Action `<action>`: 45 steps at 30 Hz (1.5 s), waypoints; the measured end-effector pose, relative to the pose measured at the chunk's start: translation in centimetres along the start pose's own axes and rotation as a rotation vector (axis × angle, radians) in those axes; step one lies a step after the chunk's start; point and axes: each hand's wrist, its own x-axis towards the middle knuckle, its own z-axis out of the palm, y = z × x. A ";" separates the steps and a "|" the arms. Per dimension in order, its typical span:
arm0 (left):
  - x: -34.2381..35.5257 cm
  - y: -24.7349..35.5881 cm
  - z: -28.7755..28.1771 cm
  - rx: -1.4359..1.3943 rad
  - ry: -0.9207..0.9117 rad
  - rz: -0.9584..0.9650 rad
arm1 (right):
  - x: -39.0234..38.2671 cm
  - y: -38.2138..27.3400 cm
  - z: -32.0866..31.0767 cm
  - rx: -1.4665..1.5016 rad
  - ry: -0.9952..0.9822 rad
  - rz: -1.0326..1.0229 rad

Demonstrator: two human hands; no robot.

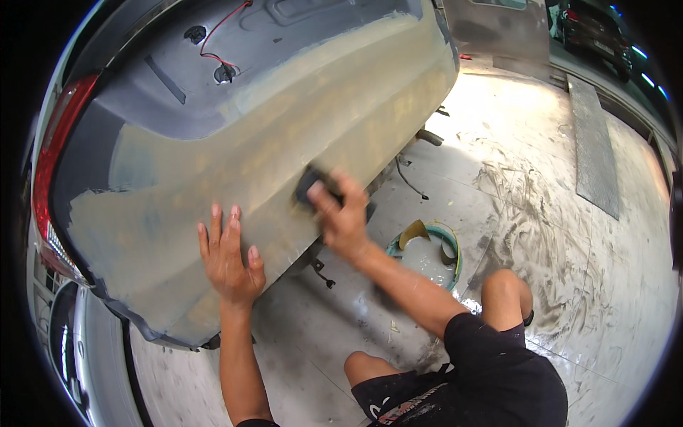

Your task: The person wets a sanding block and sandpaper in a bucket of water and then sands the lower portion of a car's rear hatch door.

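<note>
"Left hand [233, 265]?"
"Laid on the panel [384, 107] near its lower edge, fingers slightly spread."
"The dark block [308, 186]?"
"Farther right, towards mid-panel, just left of the right hand [346, 217], the nearer one, whose fingers pinch it. Blurred: I can't tell its long axis or pointing."

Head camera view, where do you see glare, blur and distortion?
Head view: right hand and dark block look motion-blurred, left hand crisper; head view: floor glares nearly white at upper right; head view: fisheye distortion bows lines near the dark rim.
</note>
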 end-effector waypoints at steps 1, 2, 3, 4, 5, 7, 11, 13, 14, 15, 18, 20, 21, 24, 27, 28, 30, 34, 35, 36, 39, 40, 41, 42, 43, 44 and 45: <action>-0.2 -0.2 -0.5 0.009 -0.006 -0.004 | 1.2 2.2 0.0 -0.046 0.064 0.105; -0.2 -0.1 -0.3 -0.001 0.000 -0.010 | 2.6 5.6 -0.7 -0.109 0.123 0.199; -0.2 0.1 0.0 -0.012 0.009 -0.017 | 4.1 9.2 -1.4 -0.160 0.157 0.255; 0.1 0.6 0.6 -0.028 0.017 -0.020 | 5.0 13.1 -2.4 -0.219 0.151 0.312; 0.2 0.7 0.6 -0.031 0.017 -0.022 | 6.0 15.8 -3.1 -0.235 0.128 0.392; 0.3 0.9 0.8 -0.014 0.023 -0.024 | 6.7 17.4 -3.2 -0.241 0.151 0.458; 0.1 0.6 1.1 0.013 0.032 -0.019 | 3.0 10.2 -1.0 -0.162 0.157 0.375; -0.2 0.3 0.6 0.020 0.019 -0.027 | -0.4 1.9 0.8 -0.047 0.136 0.293; -0.1 0.3 0.3 0.022 0.013 -0.027 | -1.9 -1.7 1.0 -0.021 0.084 0.261; -0.1 0.4 0.3 0.004 0.009 -0.027 | -3.3 -4.4 0.8 0.026 0.028 0.266; 0.3 0.9 1.1 -0.043 0.017 -0.025 | -4.9 -5.0 -1.2 0.104 -0.093 0.138; 0.0 0.9 1.7 -0.036 0.025 -0.024 | -5.5 -2.0 -3.4 0.083 -0.184 0.011; 0.2 0.7 0.9 -0.001 0.024 -0.016 | -5.5 -1.3 -4.1 0.258 -0.092 0.303; -0.1 0.6 0.6 0.079 0.004 0.000 | -12.0 6.6 -8.6 -0.242 -0.151 0.586; -0.3 0.7 1.0 0.154 -0.030 0.013 | -21.3 13.4 -13.7 -0.319 -1.057 1.242; -0.2 0.9 1.7 0.160 -0.026 0.020 | -24.8 16.0 -15.3 -0.329 -1.292 1.233; -0.3 0.8 1.5 0.211 -0.044 0.025 | -29.1 17.2 -15.5 -0.398 -1.503 1.284; -0.1 1.0 1.1 0.282 -0.078 0.041 | -34.5 19.4 -16.1 -0.405 -1.692 1.311; 2.0 2.5 4.8 0.195 0.015 0.044 | -35.4 26.7 -20.7 -0.388 -1.782 1.130; 1.1 1.9 3.5 0.249 -0.031 0.046 | -34.3 24.5 -18.3 -0.219 -1.644 1.209; 0.0 1.4 1.1 0.347 -0.102 0.037 | -27.7 21.1 -15.9 0.271 -0.934 1.471; -0.8 1.1 0.0 0.391 -0.140 0.029 | -19.8 18.4 -14.8 0.296 -0.974 1.337; -0.5 1.4 0.5 0.387 -0.128 0.024 | -15.4 19.2 -14.9 0.251 -0.791 1.180; -0.1 1.6 1.1 0.378 -0.119 0.025 | -10.9 19.8 -14.0 0.245 -0.529 0.992; 0.1 1.7 1.6 0.376 -0.115 0.026 | -6.6 20.2 -12.9 0.207 -0.304 0.777; 0.2 1.7 1.7 0.384 -0.117 0.027 | -1.5 19.4 -12.2 0.136 -0.208 0.701; 0.4 1.8 1.9 0.389 -0.116 0.031 | 2.4 19.0 -11.0 0.064 -0.111 0.622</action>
